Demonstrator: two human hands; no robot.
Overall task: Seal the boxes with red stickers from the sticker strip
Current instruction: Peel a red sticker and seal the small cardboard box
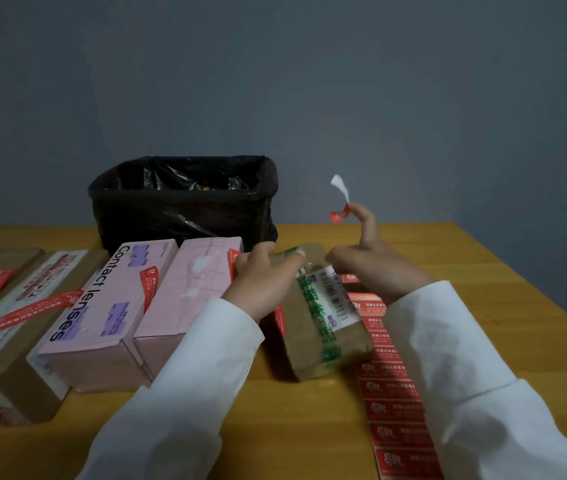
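Observation:
A small brown box (313, 323) with green tape and a white label lies at the table's middle. My left hand (261, 275) grips its far left corner. My right hand (368, 261) hovers over the box's far right end with most fingers curled. One finger is raised, and a curled red sticker (340, 213) with a white end clings to its tip. The red sticker strip (393, 393) lies flat on the table right of the box, partly under my right sleeve. Another red sticker (280, 318) shows on the box's left side.
Two pink boxes (109, 306) (188, 292) and two brown boxes (15, 306), each bearing red stickers, line up to the left. A bin with a black bag (185, 202) stands behind them. The wooden table (500, 289) ends at the right against a grey wall.

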